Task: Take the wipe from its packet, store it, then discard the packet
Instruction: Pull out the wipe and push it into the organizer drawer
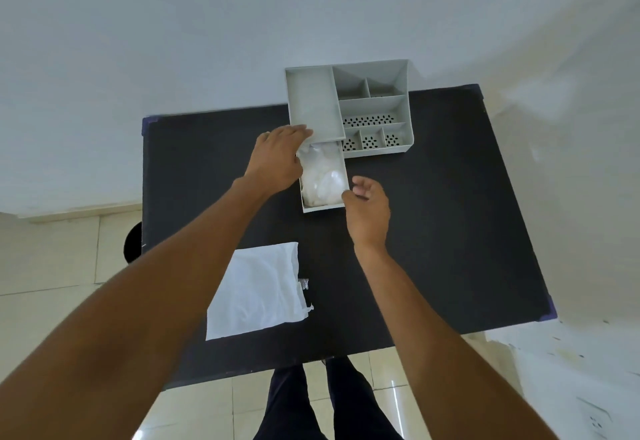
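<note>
A grey desk organiser [374, 107] stands at the far side of the black table [450, 231]. Its drawer [323, 209] is pulled out toward me and holds crumpled white wipes [325, 183]. My left hand [277, 159] lies with fingers extended against the drawer's left wall and the organiser's front corner. My right hand [367, 211] has curled fingers and its thumb pinched on the drawer's front right corner. A small clear crinkled packet [304, 283] lies on the table near me, beside a flat white cloth bag [256, 290].
The organiser has several empty compartments, some with perforated floors. A dark round object [133, 242] shows below the table's left edge. A pale wall stands behind the table, and tiled floor and my legs are in front.
</note>
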